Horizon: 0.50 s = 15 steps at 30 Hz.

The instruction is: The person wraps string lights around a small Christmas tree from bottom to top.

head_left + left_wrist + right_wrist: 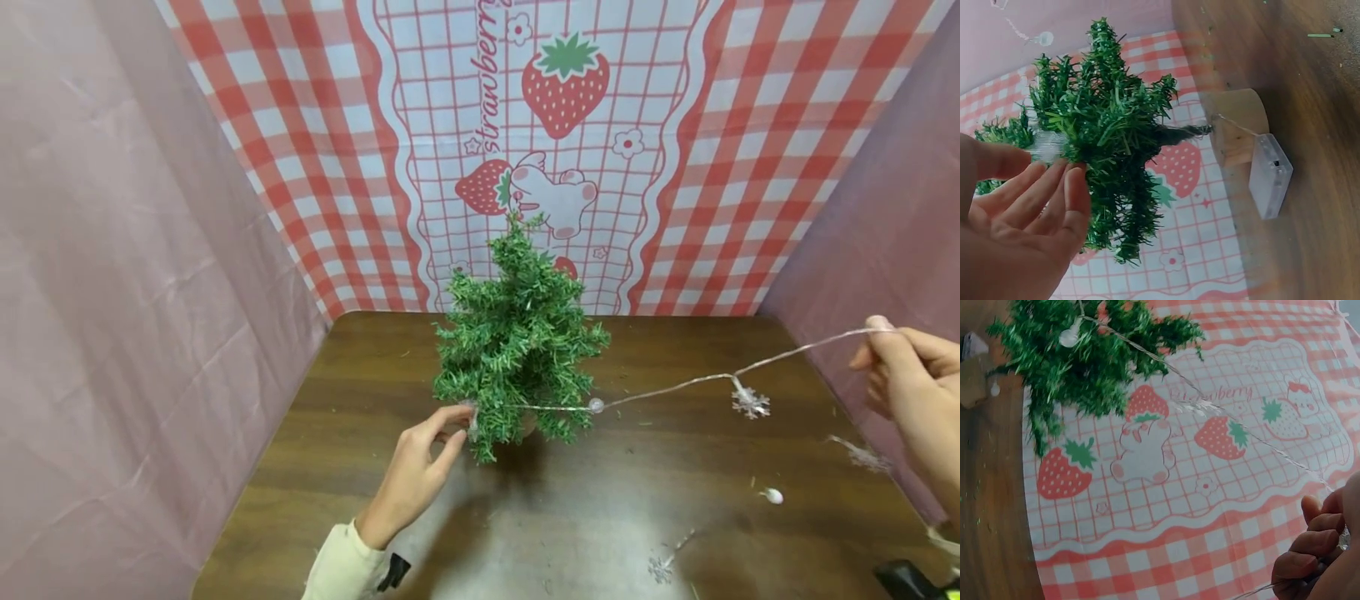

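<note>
Clock: centred on the tree as the head view shows it, 6 toward the wearer.
Nearest snowflake light (661, 569): at 5 o'clock; resting on the table (300, 500) or dangling, I cannot tell.
Loose round bulb (774, 496): farther out, at 4 o'clock.
Left hand (411, 479): between 7 and 8 o'clock, fingertips at a clear ornament (473, 422) against the lower branches; the thumb stands a little away from the forefinger, and whether this grip pinches or merely presses, I cannot tell.
Outer snowflake light (864, 457): between 3 and 4 o'clock, below the right hand.
Right hand (911, 383): at 3 o'clock, well apart from the tree, grip pinching the wire between thumb and curled fingers.
String of lights (667, 389): crosses the tree's low front and rises toward 3 o'clock, one snowflake hanging along the span.
Artificial tree (517, 350): upright at mid-table, its wooden base (1247, 119) with a pale box (1269, 181) just beside it.
Strawberry cloth (345, 167): behind, at 12 o'clock.
Winding step: apparently laying the string round the lower branches.
Next move: likely calls for steadying the left end while the right hand carries the wire round, lightly tensioned, snowflakes clear of the needles.
</note>
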### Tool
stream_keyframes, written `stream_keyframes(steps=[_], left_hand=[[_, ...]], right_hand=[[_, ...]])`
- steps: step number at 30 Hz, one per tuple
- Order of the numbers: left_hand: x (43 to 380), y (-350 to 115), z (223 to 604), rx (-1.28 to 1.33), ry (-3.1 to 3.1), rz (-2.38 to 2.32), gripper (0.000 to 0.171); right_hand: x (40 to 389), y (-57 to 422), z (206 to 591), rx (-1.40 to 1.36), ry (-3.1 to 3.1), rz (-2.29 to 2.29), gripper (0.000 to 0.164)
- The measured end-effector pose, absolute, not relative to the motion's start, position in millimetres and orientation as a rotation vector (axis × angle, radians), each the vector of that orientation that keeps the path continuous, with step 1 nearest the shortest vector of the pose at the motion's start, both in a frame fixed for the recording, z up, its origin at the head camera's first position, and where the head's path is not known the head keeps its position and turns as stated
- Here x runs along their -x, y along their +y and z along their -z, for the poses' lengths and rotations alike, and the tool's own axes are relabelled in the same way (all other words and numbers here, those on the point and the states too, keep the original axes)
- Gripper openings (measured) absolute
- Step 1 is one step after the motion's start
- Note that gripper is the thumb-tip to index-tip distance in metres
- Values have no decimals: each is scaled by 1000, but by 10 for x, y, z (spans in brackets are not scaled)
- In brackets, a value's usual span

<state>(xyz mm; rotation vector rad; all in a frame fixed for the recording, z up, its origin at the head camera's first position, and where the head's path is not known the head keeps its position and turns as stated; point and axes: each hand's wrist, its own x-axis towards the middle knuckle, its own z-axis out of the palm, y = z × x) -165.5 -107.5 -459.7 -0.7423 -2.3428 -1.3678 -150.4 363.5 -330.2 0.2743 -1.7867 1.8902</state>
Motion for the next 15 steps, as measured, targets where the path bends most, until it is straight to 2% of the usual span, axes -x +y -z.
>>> stream_keyframes(steps=[5, 10, 15], left_hand=[[1585, -1057, 4597, 774, -2386, 1336, 31], [1572, -1043, 4605, 817, -2387, 1235, 34], [1548, -997, 4540, 842, -2347, 1061, 29]], right_hand=[[1553, 3724, 3364, -408, -1654, -1977, 41], [1575, 3790, 3398, -348, -1635, -1992, 47], [1614, 3865, 3442, -357, -1542, -2096, 52]])
